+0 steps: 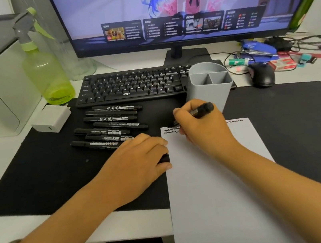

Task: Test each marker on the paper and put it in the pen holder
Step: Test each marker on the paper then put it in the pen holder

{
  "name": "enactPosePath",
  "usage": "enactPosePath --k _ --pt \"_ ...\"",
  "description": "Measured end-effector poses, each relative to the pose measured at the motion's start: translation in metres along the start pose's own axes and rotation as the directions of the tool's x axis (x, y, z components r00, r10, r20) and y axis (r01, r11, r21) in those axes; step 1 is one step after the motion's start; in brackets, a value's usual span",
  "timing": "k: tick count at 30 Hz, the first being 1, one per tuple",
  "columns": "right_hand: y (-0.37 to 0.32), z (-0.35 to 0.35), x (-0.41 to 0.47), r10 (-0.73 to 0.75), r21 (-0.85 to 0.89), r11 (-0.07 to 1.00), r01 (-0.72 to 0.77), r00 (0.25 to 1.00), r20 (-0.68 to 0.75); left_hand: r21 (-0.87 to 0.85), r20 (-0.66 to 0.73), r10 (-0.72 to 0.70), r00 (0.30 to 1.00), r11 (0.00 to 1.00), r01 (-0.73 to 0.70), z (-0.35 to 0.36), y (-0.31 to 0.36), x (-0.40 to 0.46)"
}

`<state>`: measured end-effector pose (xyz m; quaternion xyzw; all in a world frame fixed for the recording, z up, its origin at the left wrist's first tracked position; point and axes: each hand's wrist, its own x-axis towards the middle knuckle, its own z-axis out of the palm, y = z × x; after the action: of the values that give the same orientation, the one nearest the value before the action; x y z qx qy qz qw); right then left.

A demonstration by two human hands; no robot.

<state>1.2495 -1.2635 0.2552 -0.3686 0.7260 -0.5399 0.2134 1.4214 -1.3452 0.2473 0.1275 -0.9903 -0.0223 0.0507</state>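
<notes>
So we've got a white desk (pixel 7 219) with a black mat (pixel 58 169) across it, monitor (pixel 168 4) and keyboard (pixel 128 85) at the back. White paper (pixel 215 196) lies on the mat and hangs over the desk's near edge. Grey pen holder (pixel 209 84) stands just beyond the paper's top, upright; we see no markers in its compartments. Seven black capped markers (pixel 111 124) lie in a loose row left of the paper. Our right hand (pixel 200 127) is closed around an uncapped marker (pixel 201 110), tip at the paper's top-left corner beside black squiggles (pixel 171 131). Our left hand (pixel 140 158) rests at the paper's left edge, curled around a small black thing, likely the cap (pixel 164 159).
</notes>
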Motion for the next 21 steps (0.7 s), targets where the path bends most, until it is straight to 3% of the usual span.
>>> enactPosePath --k 9,21 --pt "0.019 0.009 -0.001 -0.053 -0.049 0.998 0.051 0.998 -0.039 -0.097 -0.074 0.02 0.997 0.995 -0.027 0.006 -0.008 -0.004" --pt "0.025 0.011 -0.003 -0.058 -0.033 0.998 0.058 0.998 0.002 -0.076 -0.083 0.035 0.996 0.996 -0.042 0.008 -0.011 -0.003"
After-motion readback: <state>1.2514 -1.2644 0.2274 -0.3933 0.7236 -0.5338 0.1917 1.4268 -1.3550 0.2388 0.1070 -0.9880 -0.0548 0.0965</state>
